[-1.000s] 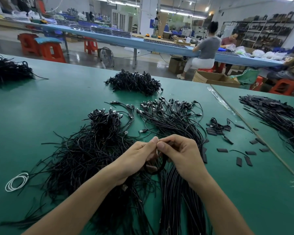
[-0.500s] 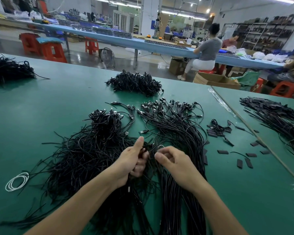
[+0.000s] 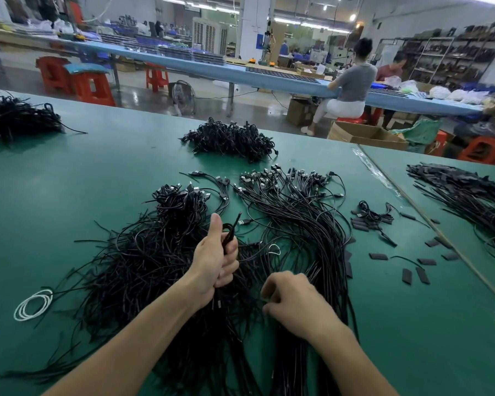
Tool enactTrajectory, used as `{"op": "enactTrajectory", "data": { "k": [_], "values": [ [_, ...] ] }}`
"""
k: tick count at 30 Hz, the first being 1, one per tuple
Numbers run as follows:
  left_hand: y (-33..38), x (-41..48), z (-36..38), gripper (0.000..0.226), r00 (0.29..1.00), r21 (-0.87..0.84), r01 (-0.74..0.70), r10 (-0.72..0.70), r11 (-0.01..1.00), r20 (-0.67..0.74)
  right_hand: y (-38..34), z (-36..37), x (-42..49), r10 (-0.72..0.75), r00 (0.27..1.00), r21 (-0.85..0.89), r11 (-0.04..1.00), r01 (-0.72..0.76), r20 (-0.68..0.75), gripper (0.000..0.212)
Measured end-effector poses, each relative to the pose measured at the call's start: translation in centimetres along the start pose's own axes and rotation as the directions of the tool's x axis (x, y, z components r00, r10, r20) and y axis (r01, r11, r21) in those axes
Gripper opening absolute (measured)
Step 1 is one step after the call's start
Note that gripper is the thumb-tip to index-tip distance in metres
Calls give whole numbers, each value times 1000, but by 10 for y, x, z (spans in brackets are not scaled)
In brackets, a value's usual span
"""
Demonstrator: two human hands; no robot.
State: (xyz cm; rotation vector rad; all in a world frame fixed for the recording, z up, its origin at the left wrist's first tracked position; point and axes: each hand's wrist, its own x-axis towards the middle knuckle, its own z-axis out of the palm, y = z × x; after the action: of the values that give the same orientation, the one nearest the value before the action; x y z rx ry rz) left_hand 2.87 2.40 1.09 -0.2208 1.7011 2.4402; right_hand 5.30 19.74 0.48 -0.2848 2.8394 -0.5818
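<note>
Right hand (image 3: 295, 305) lies knuckles-up on the long cable bundle (image 3: 312, 224), fingers curled under; whether they pinch a strand cannot be told. Just beyond, left hand (image 3: 215, 262) grips a folded black cable (image 3: 228, 232), thumb raised, above the tangled heap (image 3: 143, 252). Farther back on the green table (image 3: 69, 181) sits a coiled pile (image 3: 229, 138).

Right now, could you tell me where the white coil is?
Head view, lower left: the white coil lies on the green table, beside the black cable pile.
</note>
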Motion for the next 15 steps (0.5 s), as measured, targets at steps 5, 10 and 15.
{"op": "enactTrajectory", "data": {
  "k": [5,10,15],
  "values": [
    [1,0,3,72,1000,121,6,-9,993,23,10,-31,0,64,931,311,949,55,-358,14],
    [-3,-10,21,41,986,282,-114,74,953,151,-13,-34,-3,70,863,639,702,314,-501,9],
    [5,-21,30,25,951,158,-274,244,949,188,-24,-37,-12,-181,896,527,755,391,-405,27]
  ]
}}
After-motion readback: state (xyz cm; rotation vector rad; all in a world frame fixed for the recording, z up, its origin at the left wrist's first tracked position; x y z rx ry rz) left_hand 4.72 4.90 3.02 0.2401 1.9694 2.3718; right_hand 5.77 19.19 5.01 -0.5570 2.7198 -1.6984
